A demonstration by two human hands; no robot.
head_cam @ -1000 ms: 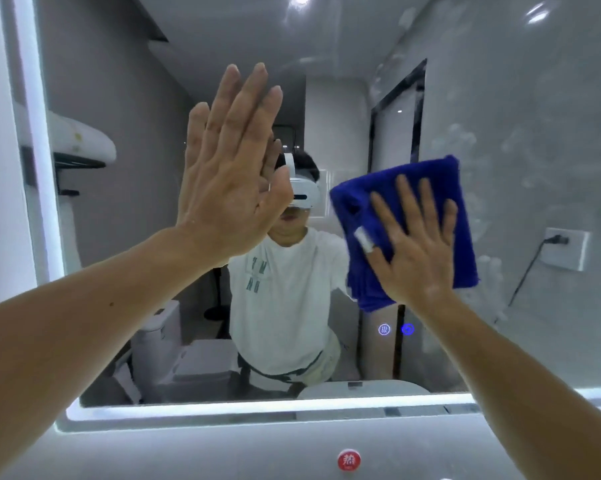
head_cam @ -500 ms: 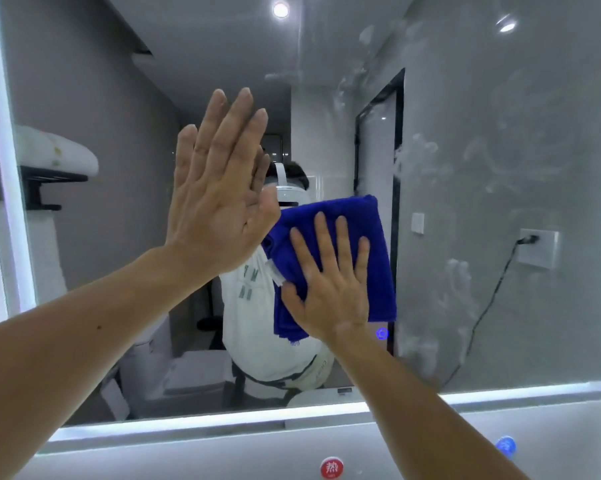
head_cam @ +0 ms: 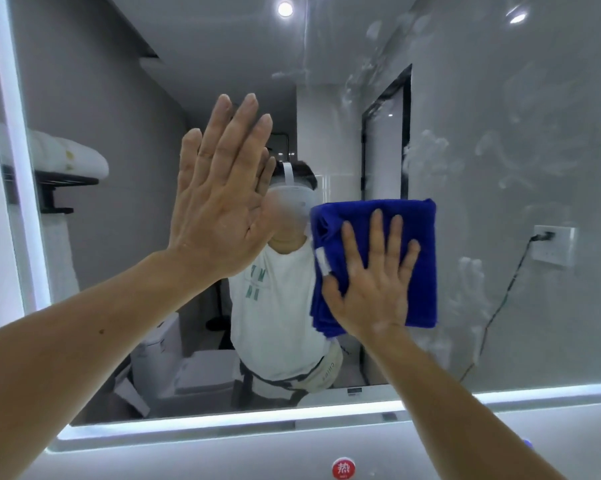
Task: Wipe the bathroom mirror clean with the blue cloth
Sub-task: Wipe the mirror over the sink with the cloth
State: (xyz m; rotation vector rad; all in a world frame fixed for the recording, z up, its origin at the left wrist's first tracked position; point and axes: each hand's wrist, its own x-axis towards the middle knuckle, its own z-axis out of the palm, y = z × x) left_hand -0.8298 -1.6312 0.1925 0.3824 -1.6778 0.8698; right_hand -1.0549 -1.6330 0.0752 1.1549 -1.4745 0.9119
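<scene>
- Head view: I stand facing a large bathroom mirror [head_cam: 500, 98]. Both my bare forearms reach up to it from the lower corners of the picture.
- My left hand [head_cam: 219, 209] is raised near the middle of the glass, left of centre. Its fingers are straight, close together and pointing up. The palm faces the mirror and appears to lie flat on it, with its reflection showing just behind the fingertips.
- My right hand [head_cam: 371, 282] is lower and to the right, close beside the left hand but not touching it. Its fingers are spread wide and straight, and the palm presses the blue cloth [head_cam: 416, 237] flat against the glass.
- The blue cloth is folded into a thick square. It sits on the mirror at about mid-height, just right of centre, with a small white tag [head_cam: 322, 260] at its left edge by my thumb.
- Cloudy white smears [head_cam: 427, 157] mark the glass above and to the right of the cloth, and more show lower right.
- A bright light strip [head_cam: 223, 424] runs along the mirror's lower edge, and another along its left edge.
- Below the mirror is a round red sticker [head_cam: 343, 468].
- Reflected in the glass are a person in a white shirt, a toilet [head_cam: 160, 358], a shelf with a rolled towel [head_cam: 67, 154], and a wall socket [head_cam: 553, 249] with a dark cable plugged in.
</scene>
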